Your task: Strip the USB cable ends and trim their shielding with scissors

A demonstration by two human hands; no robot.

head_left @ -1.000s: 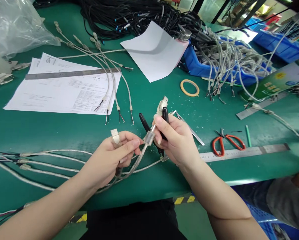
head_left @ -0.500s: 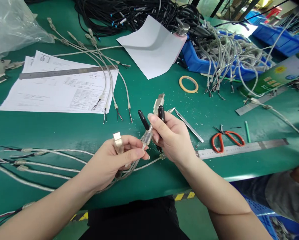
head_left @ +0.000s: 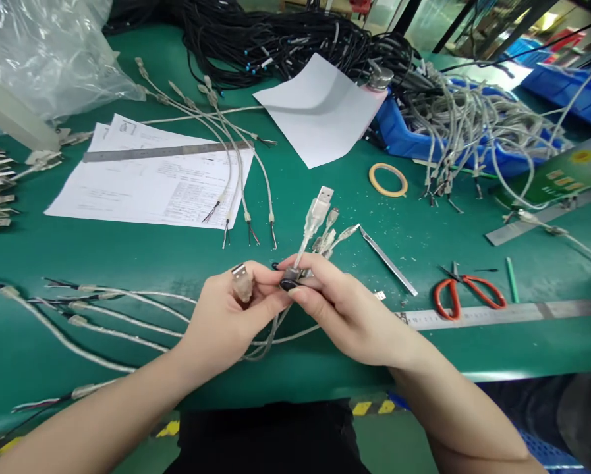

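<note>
USB cable rises at the centre of the frame, tilted slightly right, plug end uppermost. At left-centre, papers lie under a steel ruler; then, lower centre, the left hand is curled closed round a 2nd USB plug, and the right hand is closed, finger and thumb pinching a black handle beside the cable's grey bead. Farther right lie a craft knife and, at right-centre, orange-handled snips.

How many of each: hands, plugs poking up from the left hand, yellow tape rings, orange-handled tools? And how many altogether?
Hands: 2 (left hand, right hand)
Plugs in left hand: 1
Tape rings: 1
Orange-handled tools: 1
Total: 5
</note>
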